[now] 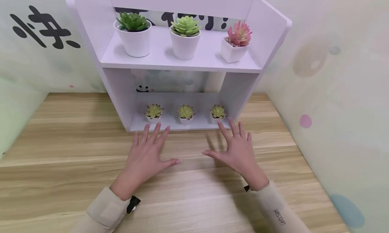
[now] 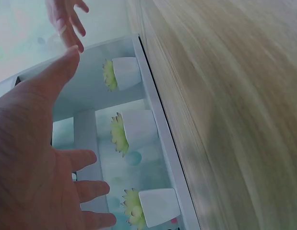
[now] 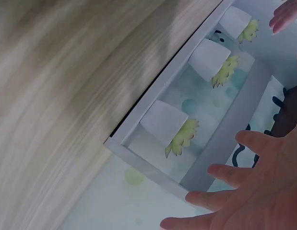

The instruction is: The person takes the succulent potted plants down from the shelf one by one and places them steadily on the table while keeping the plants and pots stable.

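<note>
Left hand (image 1: 146, 158): fingers splayed, before white two-tier shelf (image 1: 120, 87)
Right hand (image 1: 240, 152): likewise, apart from left
Tabletop (image 1: 182, 206): wood-grain, under shelf
Wall (image 1: 24, 66): black lettering (image 1: 56, 32), behind shelf

Soft shadows and pale glare mark the brightly lit table (image 1: 188, 199).

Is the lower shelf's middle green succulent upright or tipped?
Upright: the green succulent faces up, its white pot base-down on the white shelf.
</note>
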The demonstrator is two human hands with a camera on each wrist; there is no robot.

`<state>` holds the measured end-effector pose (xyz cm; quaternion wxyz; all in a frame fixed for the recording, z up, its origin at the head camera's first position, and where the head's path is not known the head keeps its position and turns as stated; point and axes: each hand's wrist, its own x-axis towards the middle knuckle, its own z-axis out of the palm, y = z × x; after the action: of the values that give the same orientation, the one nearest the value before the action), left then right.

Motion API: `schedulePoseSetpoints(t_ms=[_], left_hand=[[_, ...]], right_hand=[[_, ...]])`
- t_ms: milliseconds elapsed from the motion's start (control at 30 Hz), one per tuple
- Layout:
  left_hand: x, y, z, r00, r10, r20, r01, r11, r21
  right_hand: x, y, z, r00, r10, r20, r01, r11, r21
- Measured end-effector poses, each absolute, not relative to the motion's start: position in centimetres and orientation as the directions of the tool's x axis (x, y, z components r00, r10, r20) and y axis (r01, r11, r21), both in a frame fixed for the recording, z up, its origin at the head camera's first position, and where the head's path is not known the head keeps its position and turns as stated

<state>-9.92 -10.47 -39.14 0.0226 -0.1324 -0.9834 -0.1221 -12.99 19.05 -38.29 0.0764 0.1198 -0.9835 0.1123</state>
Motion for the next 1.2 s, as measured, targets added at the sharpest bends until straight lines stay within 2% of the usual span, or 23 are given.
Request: schedulePoseSetpoints(t_ms=[167,400,633,733,800,867,933,1000,1100,1200], left_hand=[[-10.1,-10.6,-39.0,-0.965,0.247,0.083,0.260,0.933,0.250],[-10.6,-10.9,-38.8,-0.964,0.227,0.140,0.261,0.906,0.333],[-11.1,-11.3,-38.4,-0.959,0.194,0.208,0.264,0.880,0.395],[-11.3,-11.5,-38.3,-0.960,0.149,0.236,0.242,0.867,0.436],[-11.5,-11.6,-38.1,-0.949,0.090,0.302,0.233,0.847,0.479],[-11.7,-11.7,-37.8,-0.904,0.013,0.427,0.259,0.812,0.523],[-12.0,-12.0,-37.3,-0.821,-0.090,0.564,0.305,0.765,0.567],[-12.5,-12.3,-36.5,-0.727,-0.222,0.649,0.349,0.695,0.628],[-13.4,-13.0,-35.1,-0.601,-0.413,0.685,0.396,0.591,0.703],[-14.5,-13.7,-33.9,-0.561,-0.527,0.638,0.394,0.508,0.766]], right_hand=[[-13.4,19.9,-38.0,-0.944,-0.204,0.260,-0.280,0.910,-0.305],[-14.6,21.3,-37.5,-0.920,-0.077,0.384,-0.272,0.832,-0.484],[-16.4,22.5,-36.5,-0.942,0.065,0.330,-0.189,0.710,-0.679],[-17.0,22.8,-35.9,-0.943,0.094,0.318,-0.176,0.671,-0.720],[-17.2,22.8,-35.4,-0.940,0.112,0.323,-0.173,0.661,-0.730],[-17.4,22.9,-35.1,-0.932,0.124,0.339,-0.177,0.661,-0.729],[-17.6,22.9,-34.8,-0.926,0.139,0.352,-0.176,0.666,-0.725],[-17.7,22.8,-34.5,-0.917,0.143,0.372,-0.186,0.672,-0.717],[-18.0,22.7,-34.4,-0.906,0.143,0.397,-0.204,0.675,-0.709],[-18.1,22.4,-34.4,-0.896,0.135,0.423,-0.229,0.676,-0.701]])
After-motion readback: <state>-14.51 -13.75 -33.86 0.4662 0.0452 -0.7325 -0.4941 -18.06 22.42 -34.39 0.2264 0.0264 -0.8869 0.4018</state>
